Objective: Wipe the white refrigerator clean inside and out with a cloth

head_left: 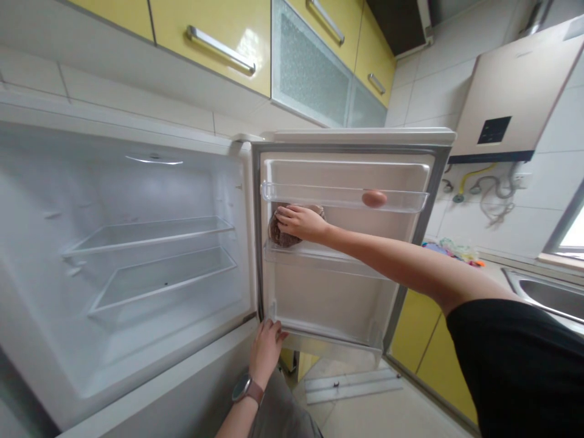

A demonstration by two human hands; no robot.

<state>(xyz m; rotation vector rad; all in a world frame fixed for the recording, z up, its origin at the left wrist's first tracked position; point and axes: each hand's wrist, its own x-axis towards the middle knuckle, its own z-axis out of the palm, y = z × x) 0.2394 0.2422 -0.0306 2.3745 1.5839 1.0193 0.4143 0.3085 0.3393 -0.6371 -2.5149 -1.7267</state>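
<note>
My right hand (301,222) is pressed over a brown cloth (279,234) against the inner face of the open refrigerator door (319,298). The cloth sits by the hinge side, between the upper clear door shelf (319,194) and the middle door shelf (328,261). A brown egg (374,198) lies in the upper shelf, toward its right end. Lower down, my left hand (268,344), with a watch on its wrist, has its fingers curled over the bottom door shelf (310,333) at the hinge-side corner.
Left of the door is the refrigerator compartment (150,194) with two glass shelves. Yellow cabinets (228,36) hang above. A water heater (506,97) is on the right wall, over a counter with a sink (547,295). White strips (351,386) lie on the floor below the door.
</note>
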